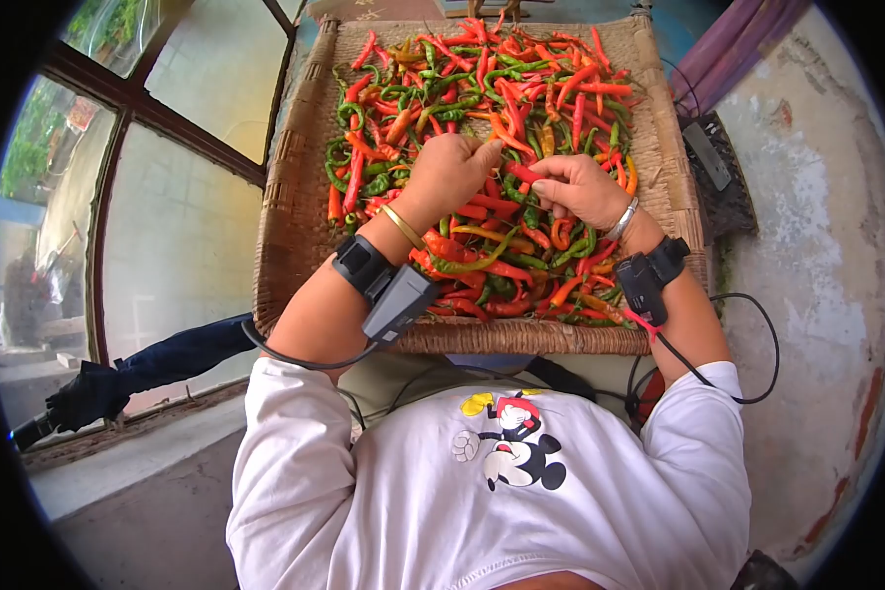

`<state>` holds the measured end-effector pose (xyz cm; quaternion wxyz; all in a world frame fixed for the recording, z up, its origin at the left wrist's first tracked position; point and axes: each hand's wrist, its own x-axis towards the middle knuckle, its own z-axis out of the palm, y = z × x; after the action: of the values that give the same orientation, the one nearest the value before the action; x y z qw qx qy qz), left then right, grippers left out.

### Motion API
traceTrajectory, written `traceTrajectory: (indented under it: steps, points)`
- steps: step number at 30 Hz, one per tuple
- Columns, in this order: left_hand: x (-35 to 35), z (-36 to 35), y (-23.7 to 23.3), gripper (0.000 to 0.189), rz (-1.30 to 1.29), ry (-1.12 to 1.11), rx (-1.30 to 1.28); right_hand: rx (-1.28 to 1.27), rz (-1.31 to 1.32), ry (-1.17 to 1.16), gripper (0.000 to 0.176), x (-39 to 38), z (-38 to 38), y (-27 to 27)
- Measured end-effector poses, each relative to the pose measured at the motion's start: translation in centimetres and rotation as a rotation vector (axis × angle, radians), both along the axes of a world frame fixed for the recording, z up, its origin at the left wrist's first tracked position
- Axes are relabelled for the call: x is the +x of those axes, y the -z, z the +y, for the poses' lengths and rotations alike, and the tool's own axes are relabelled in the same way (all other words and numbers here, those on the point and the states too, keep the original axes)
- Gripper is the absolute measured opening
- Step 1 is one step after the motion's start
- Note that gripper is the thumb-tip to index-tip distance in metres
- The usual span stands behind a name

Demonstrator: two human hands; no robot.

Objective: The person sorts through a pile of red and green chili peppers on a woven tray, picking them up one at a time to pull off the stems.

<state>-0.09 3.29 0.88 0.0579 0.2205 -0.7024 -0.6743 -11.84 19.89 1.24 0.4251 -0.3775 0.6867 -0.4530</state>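
Note:
Red, green and orange chili peppers (501, 261) lie heaped in a shallow woven basket tray (300, 177) in front of me. My right hand (582, 189) pinches a red chili pepper (523, 173) between thumb and fingers, its free end pointing towards my left hand. My left hand (452, 175) is closed just to the left, over the heap, thumb pressed against the fingers. What it holds, if anything, is too small or hidden to make out. Both hands are close together above the middle of the tray.
A window with a brown frame (118, 98) is on the left, and a folded dark umbrella (157, 369) leans below it. A worn wall (806, 197) runs along the right, beside a dark bag-like object (718, 177). Black cables (772, 339) hang from wrist devices.

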Motion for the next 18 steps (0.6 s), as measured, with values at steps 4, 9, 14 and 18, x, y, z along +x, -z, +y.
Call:
traceTrajectory:
  steps: [4, 9, 14, 18]
  points:
    - [0.2, -0.3, 0.8, 0.032, -0.036, 0.1, -0.929, 0.023, -0.095, 0.113, 0.016, -1.9, 0.0, -0.8]
    - [0.8, 0.7, 0.8, 0.026, -0.007, 0.173, -1.087, -0.34, -0.3, 0.189, 0.022, -6.6, -2.9, -1.6]
    - [0.9, 1.3, 1.4, 0.023, 0.073, 0.329, -1.234, -0.033, 0.546, 0.5, 0.044, -8.1, -5.4, -1.2]
    - [1.0, 1.3, 2.0, 0.027, 0.187, 0.507, -1.237, 0.37, 1.166, 0.043, 0.027, -2.0, -5.6, 0.2]
